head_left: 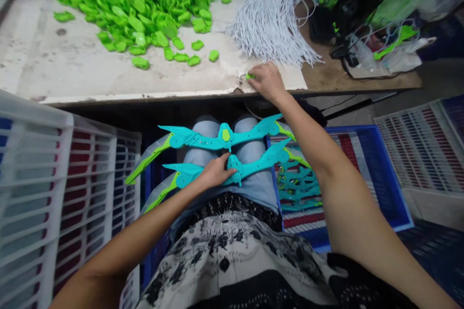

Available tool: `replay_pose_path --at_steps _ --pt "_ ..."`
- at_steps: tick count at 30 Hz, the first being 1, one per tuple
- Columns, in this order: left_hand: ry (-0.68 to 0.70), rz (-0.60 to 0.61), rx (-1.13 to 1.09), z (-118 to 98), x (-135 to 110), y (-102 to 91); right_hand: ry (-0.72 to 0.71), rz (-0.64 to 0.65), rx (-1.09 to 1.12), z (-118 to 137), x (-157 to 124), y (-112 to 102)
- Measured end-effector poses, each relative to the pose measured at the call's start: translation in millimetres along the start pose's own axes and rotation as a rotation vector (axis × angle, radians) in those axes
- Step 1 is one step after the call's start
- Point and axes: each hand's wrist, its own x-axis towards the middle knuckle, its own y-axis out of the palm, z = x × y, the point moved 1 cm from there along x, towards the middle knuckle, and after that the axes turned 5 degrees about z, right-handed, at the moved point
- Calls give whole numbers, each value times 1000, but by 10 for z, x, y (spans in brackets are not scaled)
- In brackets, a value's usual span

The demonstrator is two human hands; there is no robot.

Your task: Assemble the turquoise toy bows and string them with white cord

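Two teal plastic toy bows with lime-green limbs lie across my lap. The farther toy bow has a lime-green plate in its centre. My left hand grips the nearer toy bow beside its middle, where the surface is plain teal. My right hand is at the front of the worktable, its fingertips pinching a small lime-green plastic piece. Its underside is hidden by my fingers. Beyond that hand lies a bundle of white cords.
A big heap of lime-green pieces covers the back left of the worktable. White slatted crates stand at my left. On the right, a blue crate holds several teal bows. Cables and plastic bags clutter the table's right end.
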Motion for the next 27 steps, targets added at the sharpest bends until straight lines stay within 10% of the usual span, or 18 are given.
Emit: replay_pose_path --at_steps 5,13,27 --pt "124 86 -202 43 81 -116 -75 -67 151 397 -492 -56" --pt "-20 247 -778 127 184 -123 -437 251 283 1269 -2142 283" --pt "112 140 -579 73 109 -56 66 319 440 1417 -2336 500"
